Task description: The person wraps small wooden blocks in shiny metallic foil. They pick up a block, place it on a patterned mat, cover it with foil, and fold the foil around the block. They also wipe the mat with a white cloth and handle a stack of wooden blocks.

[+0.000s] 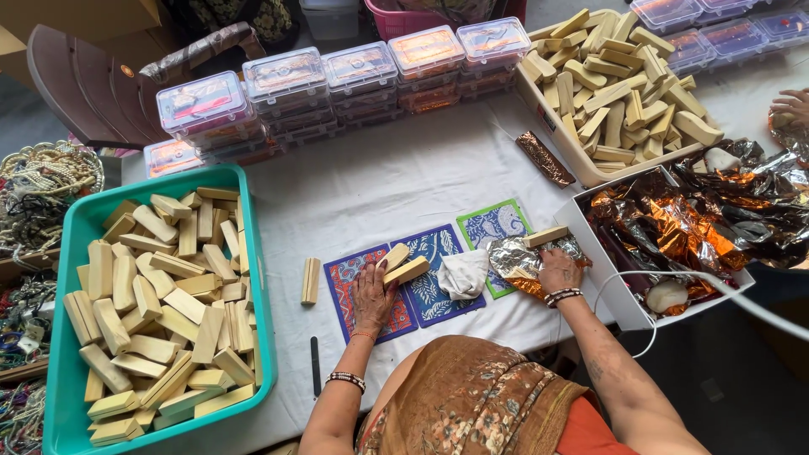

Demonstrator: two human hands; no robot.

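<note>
Our left hand (371, 295) grips a pale wooden block (407, 270), its long axis running diagonally up-right from the fingers, over the blue patterned mat (421, 291) near the table's front edge. Our right hand (559, 270) presses down on crumpled foil (514, 259), fingers curled around it; a second block (546, 237) lies just beyond, nearer the right hand. White cloth (463, 274) sits between the hands.

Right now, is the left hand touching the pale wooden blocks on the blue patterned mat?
Touching: the head view shows the left hand gripping the pale wooden blocks.
</note>
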